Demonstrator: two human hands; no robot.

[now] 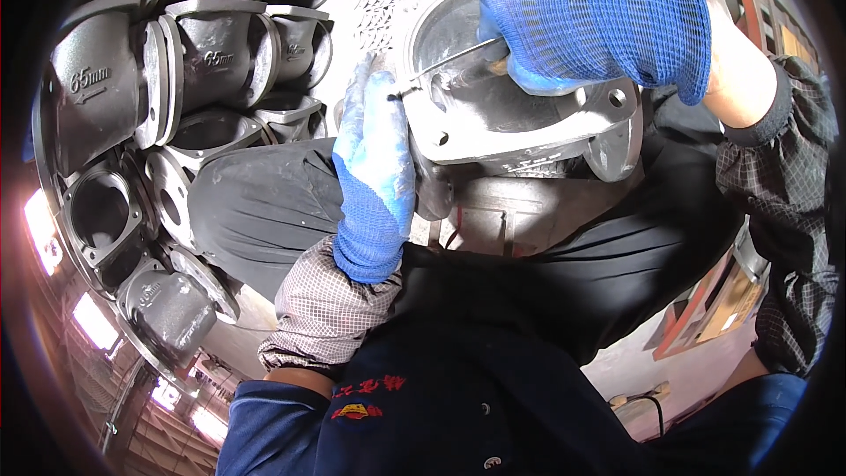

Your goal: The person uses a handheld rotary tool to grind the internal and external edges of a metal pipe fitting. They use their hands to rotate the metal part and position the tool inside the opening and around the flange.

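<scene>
1. The casting (520, 128), a grey flanged valve body, is held on the lap, between the two gloved hands and against the dark trousers (256, 203). Its round bore is turned up and away from the person, toward the top of the view; its long axis appears to run from the square flange, with bolt holes at the corners, up through that bore.

2. The stack of castings (167, 106) is piled at the left, just beside the knee. A knock from the elbow or from the held piece could, by this judgement, bring the pile down, since the pieces lean on one another.

3. The right hand (599, 22) is closed over the rim of the bore, its grip wrapped round the handle of a thin tool (445, 66). How tightly the handle is gripped cannot be told, as the fingers are hidden beneath the glove.

4. The left hand (374, 167) is laid flat against the flange edge, fingers nearly straight, its grip open and closed on nothing; the casting is only steadied by it.

5. The tool lies almost level, its tip pointing toward the left fingers. A slip along the rim could drive the tip into that glove, because the fingers lie close to its line.

6. With only a flat palm as support, the casting could roll off the lap under pressure.
</scene>
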